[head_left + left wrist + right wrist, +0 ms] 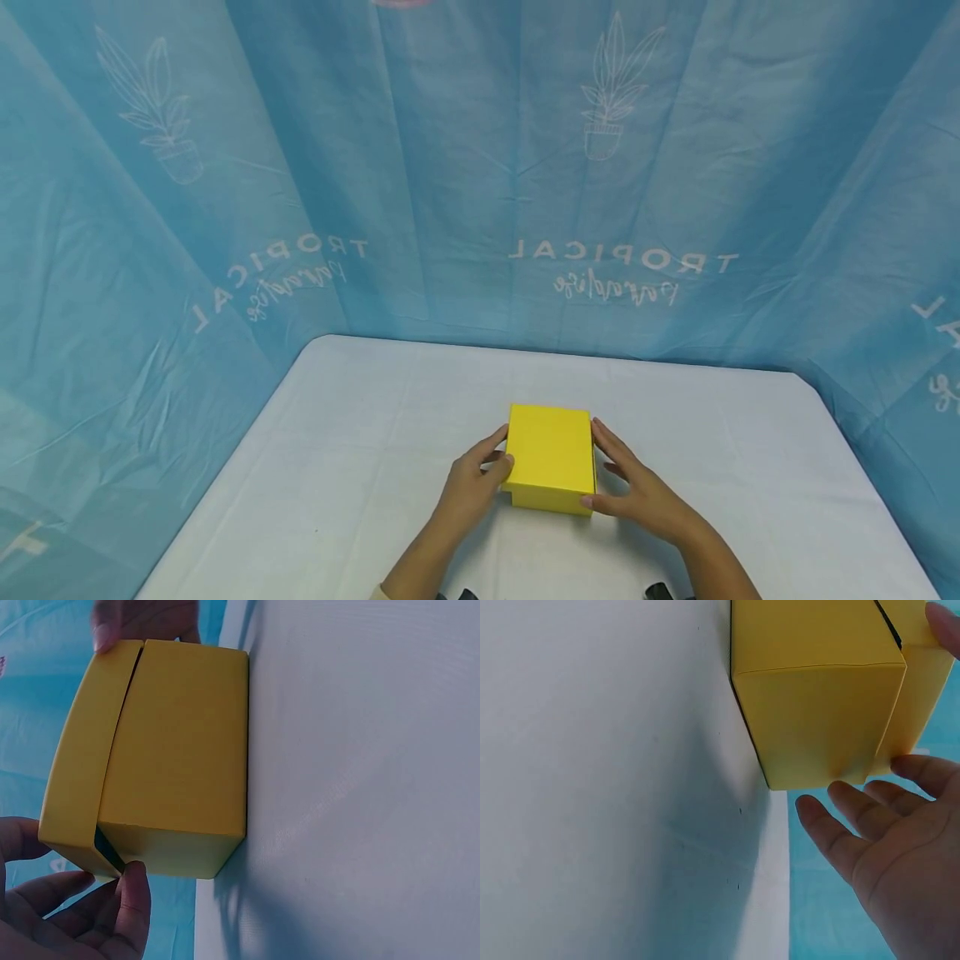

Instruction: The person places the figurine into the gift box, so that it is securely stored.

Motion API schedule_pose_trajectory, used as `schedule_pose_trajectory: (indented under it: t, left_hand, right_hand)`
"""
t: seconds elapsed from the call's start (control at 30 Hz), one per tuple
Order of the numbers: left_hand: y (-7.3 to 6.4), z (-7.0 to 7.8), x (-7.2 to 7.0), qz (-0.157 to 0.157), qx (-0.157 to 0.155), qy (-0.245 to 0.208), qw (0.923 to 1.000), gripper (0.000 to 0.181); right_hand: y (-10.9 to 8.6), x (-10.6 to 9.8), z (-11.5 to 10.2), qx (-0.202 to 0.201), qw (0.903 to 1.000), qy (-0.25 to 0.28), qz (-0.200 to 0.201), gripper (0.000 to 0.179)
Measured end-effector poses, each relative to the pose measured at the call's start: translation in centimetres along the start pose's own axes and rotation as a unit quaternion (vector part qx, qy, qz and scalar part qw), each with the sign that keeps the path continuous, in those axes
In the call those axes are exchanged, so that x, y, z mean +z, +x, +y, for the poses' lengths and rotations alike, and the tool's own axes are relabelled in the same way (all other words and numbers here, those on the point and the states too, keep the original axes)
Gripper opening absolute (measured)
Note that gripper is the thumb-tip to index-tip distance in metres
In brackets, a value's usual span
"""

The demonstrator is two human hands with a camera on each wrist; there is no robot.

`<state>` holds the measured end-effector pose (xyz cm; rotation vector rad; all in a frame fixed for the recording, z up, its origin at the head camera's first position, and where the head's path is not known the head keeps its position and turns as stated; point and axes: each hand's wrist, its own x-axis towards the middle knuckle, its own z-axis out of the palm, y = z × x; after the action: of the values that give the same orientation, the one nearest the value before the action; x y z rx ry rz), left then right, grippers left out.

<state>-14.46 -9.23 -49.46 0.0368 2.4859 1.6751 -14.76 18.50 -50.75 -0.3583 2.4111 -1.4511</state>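
Note:
A yellow cardboard box (pixel 176 735) stands on the white table, its yellow lid (pixel 551 446) on top. The lid sits slightly tilted, with a dark wedge-shaped gap showing under its left side in the left wrist view. My left hand (pixel 471 487) holds the lid's left side, thumb at the lower edge by the gap and fingers at the far edge. On the opposite side, my right hand (pixel 645 496) spans the lid, thumb at the near corner and index finger towards the far corner. Its other fingers extend beside the box wall (pixel 817 724). The box's inside is hidden.
A white cloth (pixel 375 417) covers the table. Blue printed curtains (pixel 450 167) hang behind it and along both sides. Dark objects (pixel 657 591) show at the bottom edge of the head view, near the wrists.

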Motion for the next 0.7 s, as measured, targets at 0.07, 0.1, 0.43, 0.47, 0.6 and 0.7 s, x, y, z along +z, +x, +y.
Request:
schedule_pose_trajectory:
  t: [0.07, 0.1, 0.43, 0.47, 0.6, 0.7]
  left_hand:
    - [0.03, -0.01, 0.06, -0.004, 0.003, -0.002, 1.0, 0.05]
    - [0.05, -0.02, 0.09, -0.005, 0.005, -0.001, 1.0, 0.05]
    - [0.07, -0.04, 0.23, -0.033, 0.003, -0.003, 0.9994, 0.053]
    - [0.07, -0.03, 0.23, -0.035, 0.004, -0.003, 0.9994, 0.054]
    - [0.06, 0.0, 0.19, -0.041, 0.006, -0.008, 0.9991, 0.054]
    - [0.07, -0.03, 0.19, -0.044, 0.006, -0.007, 0.999, 0.054]
  right_hand:
    - [-0.11, -0.06, -0.04, 0.005, 1.0, 0.003, 0.0, 0.106]
    - [-0.15, -0.07, -0.09, 0.01, 0.9999, 0.003, 0.0, 0.106]
    - [-0.75, -0.22, -0.44, 0.017, 0.9998, 0.011, -0.003, 0.106]
    - [-0.78, -0.22, -0.43, 0.018, 0.9998, 0.011, -0.003, 0.106]
    - [-0.79, -0.24, -0.28, 0.025, 0.9996, 0.015, -0.002, 0.106]
    - [-0.73, -0.22, -0.16, 0.031, 0.9993, 0.02, -0.001, 0.106]
